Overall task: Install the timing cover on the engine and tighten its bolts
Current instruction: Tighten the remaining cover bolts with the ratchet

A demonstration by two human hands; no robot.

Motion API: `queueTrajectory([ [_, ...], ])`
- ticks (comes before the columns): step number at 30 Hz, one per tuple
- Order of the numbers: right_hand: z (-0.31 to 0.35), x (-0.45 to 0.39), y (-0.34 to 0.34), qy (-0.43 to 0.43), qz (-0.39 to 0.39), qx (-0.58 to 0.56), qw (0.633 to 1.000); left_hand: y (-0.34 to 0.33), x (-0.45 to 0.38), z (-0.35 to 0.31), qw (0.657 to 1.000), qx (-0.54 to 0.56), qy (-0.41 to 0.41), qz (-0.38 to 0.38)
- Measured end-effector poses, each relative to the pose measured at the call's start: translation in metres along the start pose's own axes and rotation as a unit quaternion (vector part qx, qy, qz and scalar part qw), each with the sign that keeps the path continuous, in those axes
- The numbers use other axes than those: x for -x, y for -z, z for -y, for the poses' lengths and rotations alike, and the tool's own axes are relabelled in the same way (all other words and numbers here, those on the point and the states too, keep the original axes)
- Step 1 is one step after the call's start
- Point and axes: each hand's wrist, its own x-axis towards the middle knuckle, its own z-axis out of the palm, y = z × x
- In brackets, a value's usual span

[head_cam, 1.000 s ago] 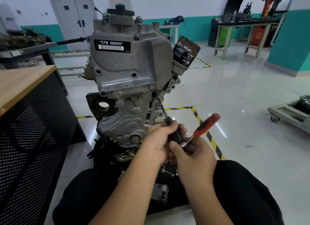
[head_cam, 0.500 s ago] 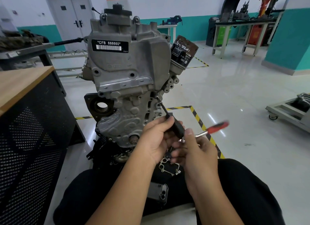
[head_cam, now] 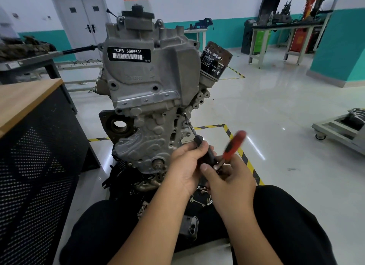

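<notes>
Ratchet handle [head_cam: 234, 144] higher than before

Phone [head_cam: 189, 227] on lap, wooden-topped cabinet [head_cam: 25, 98] left

An upright engine [head_cam: 150, 98] stands on the floor before a seated person, its timing cover [head_cam: 146, 146] facing the camera. The left hand [head_cam: 185, 170] grips a black extension bar [head_cam: 199, 144] whose tip meets a bolt [head_cam: 184, 114] at the cover's right edge. The right hand [head_cam: 231, 181] holds a blurred red-handled ratchet [head_cam: 233, 144].
</notes>
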Motion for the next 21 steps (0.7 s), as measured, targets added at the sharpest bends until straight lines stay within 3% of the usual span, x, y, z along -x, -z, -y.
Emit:
queueTrajectory([
  [1, 0.002, 0.002, -0.002, -0.005, -0.001, -0.024, 1.0, 0.0, -0.001, 0.0, 1.0, 0.001, -0.003, -0.004],
  [2, 0.003, 0.004, -0.004, -0.044, 0.019, -0.118, 0.992, 0.0, -0.001, -0.001, 1.0, -0.004, -0.005, -0.004],
  [4, 0.009, 0.005, -0.006, -0.184, 0.063, -0.321, 0.927, 0.004, -0.001, -0.003, 1.0, -0.012, -0.002, 0.005],
  [5, 0.012, 0.004, -0.005, -0.248, 0.076, -0.375, 0.89, 0.005, -0.001, -0.003, 1.0, -0.008, 0.002, 0.013],
  [6, 0.01, 0.002, -0.004, -0.275, 0.08, -0.384, 0.877, 0.007, -0.001, -0.003, 1.0, -0.003, 0.006, 0.018],
  [7, 0.009, 0.002, -0.003, -0.27, 0.083, -0.35, 0.893, 0.007, -0.002, -0.002, 1.0, -0.003, 0.01, 0.018],
  [9, 0.005, 0.003, -0.003, -0.164, 0.06, -0.175, 0.969, 0.006, -0.003, -0.001, 1.0, -0.002, 0.01, 0.008],
  [10, 0.002, 0.003, -0.002, -0.097, 0.028, -0.101, 0.99, 0.005, -0.004, 0.0, 1.0, 0.0, 0.005, 0.002],
  [12, 0.001, 0.003, -0.004, -0.023, 0.005, -0.045, 0.999, 0.004, -0.006, 0.001, 1.0, -0.002, -0.009, -0.004],
  [13, 0.002, 0.004, -0.004, -0.039, 0.013, -0.078, 0.996, 0.004, -0.006, 0.001, 1.0, 0.002, -0.014, -0.001],
  [14, 0.005, 0.005, -0.004, -0.091, 0.029, -0.163, 0.982, 0.005, -0.006, 0.0, 1.0, 0.01, -0.015, 0.007],
  [16, 0.012, 0.005, -0.004, -0.251, 0.076, -0.368, 0.892, 0.006, -0.005, 0.0, 0.999, 0.031, -0.008, 0.034],
  [17, 0.013, 0.003, -0.002, -0.302, 0.092, -0.415, 0.853, 0.007, -0.005, 0.0, 0.998, 0.039, -0.006, 0.043],
  [18, 0.011, 0.002, -0.001, -0.303, 0.097, -0.405, 0.857, 0.007, -0.006, 0.001, 0.998, 0.04, -0.003, 0.041],
  [19, 0.008, 0.002, 0.0, -0.264, 0.1, -0.326, 0.902, 0.007, -0.007, 0.002, 0.999, 0.035, -0.002, 0.03],
  [20, 0.004, 0.001, 0.001, -0.184, 0.084, -0.199, 0.959, 0.006, -0.008, 0.003, 0.999, 0.028, -0.002, 0.018],
  [21, 0.0, 0.0, 0.002, -0.092, 0.048, -0.063, 0.993, 0.005, -0.009, 0.004, 1.0, 0.028, -0.003, 0.009],
])
